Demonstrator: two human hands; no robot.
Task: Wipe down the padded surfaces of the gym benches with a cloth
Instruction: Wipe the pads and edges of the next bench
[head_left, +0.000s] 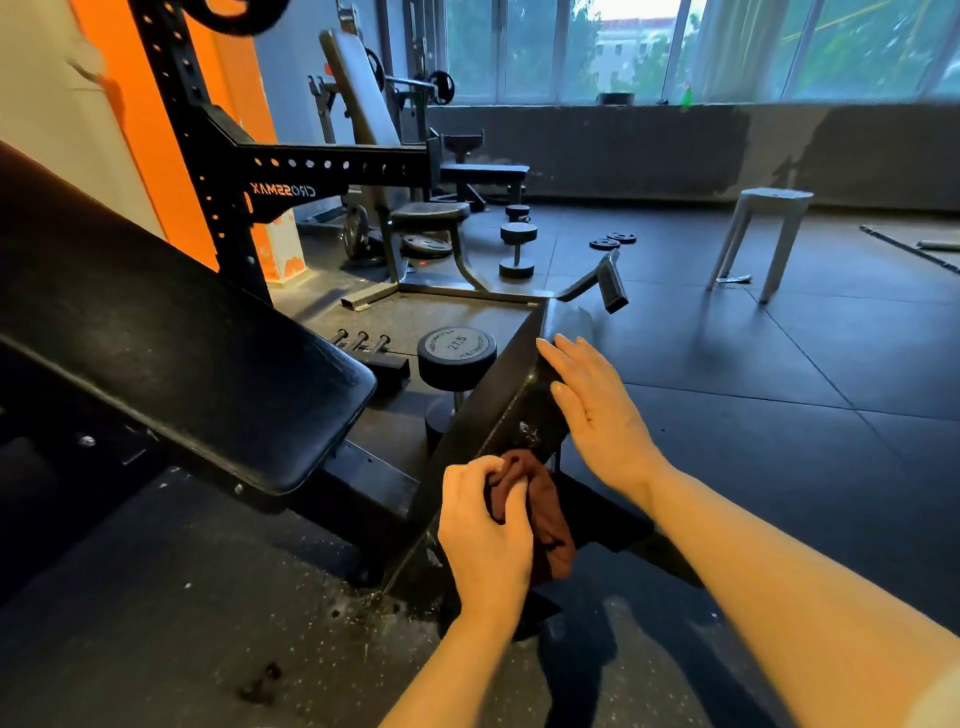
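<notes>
My left hand (485, 525) grips the cloth (545, 525) against the pad (498, 410); my right hand (592, 410) lies open on it. The bunched cloth may miss spots.

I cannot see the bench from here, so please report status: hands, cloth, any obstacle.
Left hand shut on brown cloth, pressed at seat pad near edge. Right hand open, flat on pad. Nothing in the way.
</notes>
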